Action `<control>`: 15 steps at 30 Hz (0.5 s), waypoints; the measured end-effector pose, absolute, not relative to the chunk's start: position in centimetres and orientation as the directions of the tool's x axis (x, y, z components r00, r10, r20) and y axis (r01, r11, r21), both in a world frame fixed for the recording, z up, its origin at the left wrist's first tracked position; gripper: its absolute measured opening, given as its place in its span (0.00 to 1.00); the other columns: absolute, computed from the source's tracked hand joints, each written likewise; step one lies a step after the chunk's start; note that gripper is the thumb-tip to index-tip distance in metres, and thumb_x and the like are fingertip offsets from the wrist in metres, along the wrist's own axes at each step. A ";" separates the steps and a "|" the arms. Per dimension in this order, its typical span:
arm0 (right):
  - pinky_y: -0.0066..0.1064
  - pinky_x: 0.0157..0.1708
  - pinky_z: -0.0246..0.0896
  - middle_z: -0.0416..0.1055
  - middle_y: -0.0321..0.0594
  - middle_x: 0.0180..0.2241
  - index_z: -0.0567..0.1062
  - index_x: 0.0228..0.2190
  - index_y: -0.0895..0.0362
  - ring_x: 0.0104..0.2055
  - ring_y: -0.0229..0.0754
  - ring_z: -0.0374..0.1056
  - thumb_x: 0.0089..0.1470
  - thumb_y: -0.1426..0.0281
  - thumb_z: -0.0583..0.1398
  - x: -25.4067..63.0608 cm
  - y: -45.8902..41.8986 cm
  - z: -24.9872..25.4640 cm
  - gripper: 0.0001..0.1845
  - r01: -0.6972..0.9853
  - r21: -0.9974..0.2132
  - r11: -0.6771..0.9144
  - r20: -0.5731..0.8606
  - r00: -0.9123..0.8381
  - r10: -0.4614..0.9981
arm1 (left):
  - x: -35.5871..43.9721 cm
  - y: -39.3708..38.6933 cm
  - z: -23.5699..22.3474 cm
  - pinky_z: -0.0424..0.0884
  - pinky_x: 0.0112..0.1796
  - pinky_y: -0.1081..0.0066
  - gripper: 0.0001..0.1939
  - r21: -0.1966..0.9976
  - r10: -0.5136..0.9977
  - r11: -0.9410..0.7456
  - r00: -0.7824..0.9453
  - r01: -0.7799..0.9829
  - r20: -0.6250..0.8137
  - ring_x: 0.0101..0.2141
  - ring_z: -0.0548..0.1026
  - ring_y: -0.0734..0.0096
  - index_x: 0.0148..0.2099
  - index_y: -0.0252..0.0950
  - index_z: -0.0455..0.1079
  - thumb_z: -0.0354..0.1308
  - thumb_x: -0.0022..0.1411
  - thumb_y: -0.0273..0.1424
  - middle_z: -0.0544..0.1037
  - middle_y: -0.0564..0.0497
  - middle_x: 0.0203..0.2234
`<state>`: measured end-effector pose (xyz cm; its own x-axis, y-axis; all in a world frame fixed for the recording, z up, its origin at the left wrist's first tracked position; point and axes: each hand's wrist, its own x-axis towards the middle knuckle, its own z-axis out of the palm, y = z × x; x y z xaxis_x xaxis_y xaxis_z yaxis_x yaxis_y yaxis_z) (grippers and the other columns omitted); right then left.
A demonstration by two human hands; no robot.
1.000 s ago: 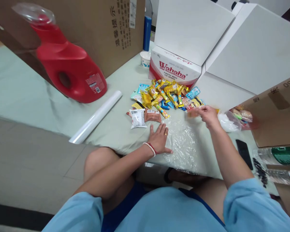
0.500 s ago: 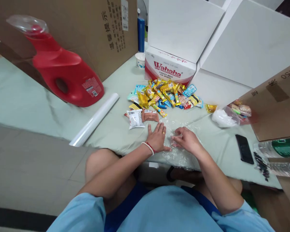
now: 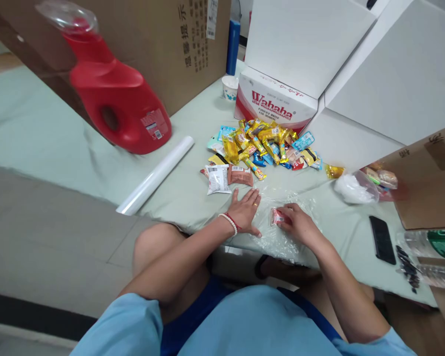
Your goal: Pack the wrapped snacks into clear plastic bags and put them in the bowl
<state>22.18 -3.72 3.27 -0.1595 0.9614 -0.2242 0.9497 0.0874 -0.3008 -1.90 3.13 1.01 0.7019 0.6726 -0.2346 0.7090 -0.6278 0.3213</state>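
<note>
Right hand (image 3: 298,225) pinches a small red packet (image 3: 276,216) over a clear plastic sheet (image 3: 282,245) on a cloth-covered counter (image 3: 343,220), while the left hand (image 3: 244,213) lies palm down, fingers spread, at the sheet's left edge. Beyond them, yellow and blue snack packets (image 3: 270,136) are heaped before a Wahaha carton (image 3: 274,101), a white packet (image 3: 218,179) and a brown packet (image 3: 240,176) nearer.

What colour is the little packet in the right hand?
The little packet is red with a pale patch, best seen in the head view.
</note>
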 end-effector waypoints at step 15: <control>0.43 0.61 0.56 0.60 0.51 0.68 0.65 0.66 0.61 0.65 0.58 0.57 0.52 0.80 0.60 27.5 17.1 5.9 0.39 0.982 0.049 0.182 -0.030 -0.181 0.983 | -2.8 3.5 0.9 0.33 0.65 0.31 0.65 0.313 0.637 -0.663 0.732 0.680 -0.243 0.73 0.40 0.41 0.76 0.34 0.44 0.66 0.47 0.61 0.40 0.33 0.75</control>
<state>27.46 17.06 5.92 -0.1811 0.9830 -0.0298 0.9820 0.1824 0.0487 -2.79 3.52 0.87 0.7318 0.6368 -0.2426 0.6804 -0.6627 0.3127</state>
